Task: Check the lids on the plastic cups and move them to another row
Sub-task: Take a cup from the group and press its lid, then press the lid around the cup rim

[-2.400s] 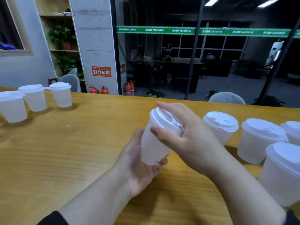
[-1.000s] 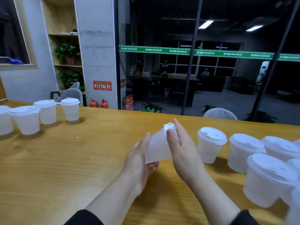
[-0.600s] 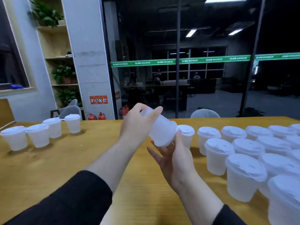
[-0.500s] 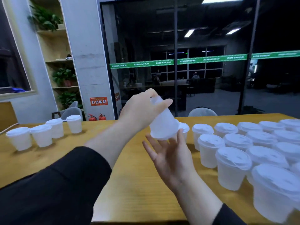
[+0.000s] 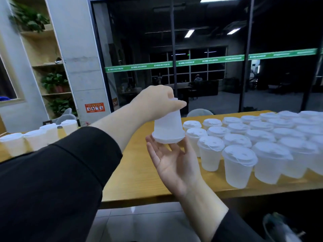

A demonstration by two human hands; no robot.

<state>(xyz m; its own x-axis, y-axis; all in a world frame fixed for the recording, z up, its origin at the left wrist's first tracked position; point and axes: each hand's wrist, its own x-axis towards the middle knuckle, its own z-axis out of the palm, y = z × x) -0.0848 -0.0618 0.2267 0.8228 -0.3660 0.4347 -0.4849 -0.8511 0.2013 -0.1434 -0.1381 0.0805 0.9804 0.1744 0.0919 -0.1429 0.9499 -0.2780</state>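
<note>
My left hand grips a translucent white plastic cup by its base and holds it upside down in the air, lid facing down. My right hand is open, palm up, right under the lid, with the fingertips touching its rim. Several lidded cups stand in rows on the right half of the wooden table. A separate row of lidded cups stands at the far left, partly hidden by my left sleeve.
The table's near edge runs across the lower middle, with tiled floor below it. A glass wall and a concrete pillar stand behind the table. A grey chair back shows beyond the far edge.
The cup was held upright between both hands, then my left hand lifted it and turned it upside down. My right hand let go and opened beneath the lid. The view rose and swung right.
</note>
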